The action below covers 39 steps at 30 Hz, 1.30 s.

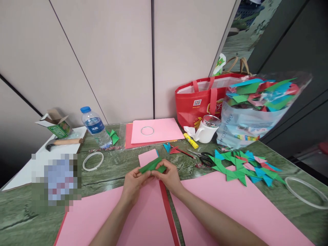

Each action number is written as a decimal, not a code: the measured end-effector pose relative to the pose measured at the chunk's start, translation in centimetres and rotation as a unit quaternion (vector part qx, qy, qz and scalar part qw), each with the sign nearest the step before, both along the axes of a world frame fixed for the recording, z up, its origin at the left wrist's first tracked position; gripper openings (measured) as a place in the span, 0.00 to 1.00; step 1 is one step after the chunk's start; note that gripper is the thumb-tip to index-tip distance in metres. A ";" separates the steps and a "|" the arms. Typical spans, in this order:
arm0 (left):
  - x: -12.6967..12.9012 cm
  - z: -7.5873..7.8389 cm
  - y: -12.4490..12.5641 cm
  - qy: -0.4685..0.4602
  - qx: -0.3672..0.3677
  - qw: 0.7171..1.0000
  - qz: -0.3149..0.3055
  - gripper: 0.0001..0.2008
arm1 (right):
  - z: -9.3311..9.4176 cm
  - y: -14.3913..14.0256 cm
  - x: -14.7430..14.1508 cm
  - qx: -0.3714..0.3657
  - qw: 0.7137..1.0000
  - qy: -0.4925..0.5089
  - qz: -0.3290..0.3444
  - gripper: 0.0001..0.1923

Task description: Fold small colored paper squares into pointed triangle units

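Your left hand [134,181]: thumb and fingers pinch the left part of the folded green paper [151,165].
Your right hand [170,176]: thumb and fingers grip its right part, your two thumbs close together at the near edge.
Green paper: held up between your hands, near the middle of the table [107,182], partly covering a small pink paper [146,156].
Under your forearms: large pink sheets [217,201], red edges showing on the left one.
Just beyond: blue folded piece [167,147], red folded piece [174,150], pencil [186,153] and black-handled scissors [206,159].
To your right: interlocked folded pieces [234,165] in green, blue, pink and red, with a white ring [306,192] beside them.
To your left: another ring [86,164], a water bottle [96,127] and a hammer [67,141].
Farther back: pink paper stack [161,131], yellow glue stick [191,140], white mug [207,132], red bag [187,107].
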State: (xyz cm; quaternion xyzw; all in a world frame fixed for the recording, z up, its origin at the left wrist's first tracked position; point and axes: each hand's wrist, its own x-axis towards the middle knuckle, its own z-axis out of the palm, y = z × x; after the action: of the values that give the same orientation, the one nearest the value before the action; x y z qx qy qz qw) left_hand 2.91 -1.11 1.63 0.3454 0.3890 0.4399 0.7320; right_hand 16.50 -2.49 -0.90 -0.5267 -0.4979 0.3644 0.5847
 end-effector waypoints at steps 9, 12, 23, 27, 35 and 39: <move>-0.1 -0.1 0.0 0.010 0.003 1.000 -0.011 0.14 | 0.5 -0.1 0.3 0.033 0.998 -0.039 0.046 0.09; -0.1 -0.1 0.0 0.022 0.009 1.000 -0.012 0.13 | 0.6 -0.2 0.2 0.027 0.998 -0.022 0.052 0.08; -0.2 -0.6 -0.2 0.034 0.024 0.999 -0.013 0.12 | 0.9 -0.4 0.2 -0.018 0.999 -0.027 0.026 0.08; -0.2 -0.4 -0.1 0.035 0.029 0.999 -0.021 0.12 | 0.9 -0.4 0.2 -0.023 0.999 -0.033 0.020 0.08; -0.4 -0.5 0.1 0.036 0.035 0.998 -0.037 0.16 | 0.8 -0.3 0.1 -0.026 0.998 -0.052 0.016 0.09; -0.2 -0.8 0.0 0.030 0.024 0.999 -0.006 0.14 | 0.7 -0.3 0.0 0.006 0.996 -0.081 0.023 0.09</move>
State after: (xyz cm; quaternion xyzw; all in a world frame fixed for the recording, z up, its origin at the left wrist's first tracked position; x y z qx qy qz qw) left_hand 2.73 -1.16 0.87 0.3782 0.3984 0.4339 0.7141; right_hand 16.48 -2.83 -0.17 -0.5392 -0.5578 0.3311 0.5371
